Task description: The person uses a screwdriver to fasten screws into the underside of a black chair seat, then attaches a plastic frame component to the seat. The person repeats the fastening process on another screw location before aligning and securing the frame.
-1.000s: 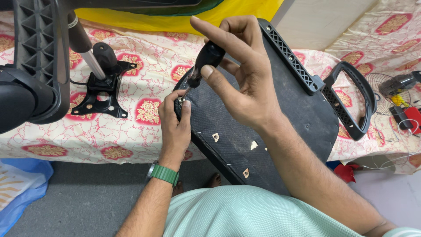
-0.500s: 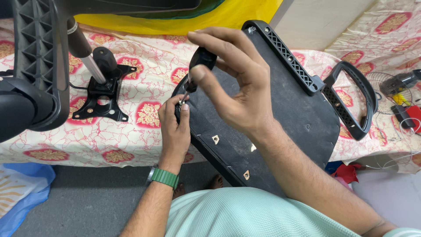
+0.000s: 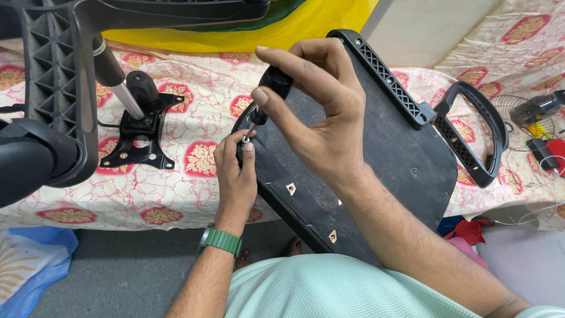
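Note:
A black chair seat (image 3: 382, 153) lies underside up, leaning from the bed toward my body. My right hand (image 3: 318, 112) grips the black handle of a screwdriver (image 3: 268, 94) above the seat's near left edge. The tool's metal tip points down at a small screw held at that edge. My left hand (image 3: 234, 176) pinches the screw and the screwdriver tip with its fingertips, resting against the seat rim. A green watch band is on my left wrist.
A black chair base with wheel arm (image 3: 47, 112) looms at the left. A tilt mechanism plate with gas cylinder (image 3: 138, 129) lies on the floral bedsheet (image 3: 194, 118). A black armrest (image 3: 471, 135) and a drill (image 3: 538, 112) lie at the right.
My right hand has turned the screwdriver handle and shifted its grip slightly; the left hand stays pinched at the screw on the seat edge.

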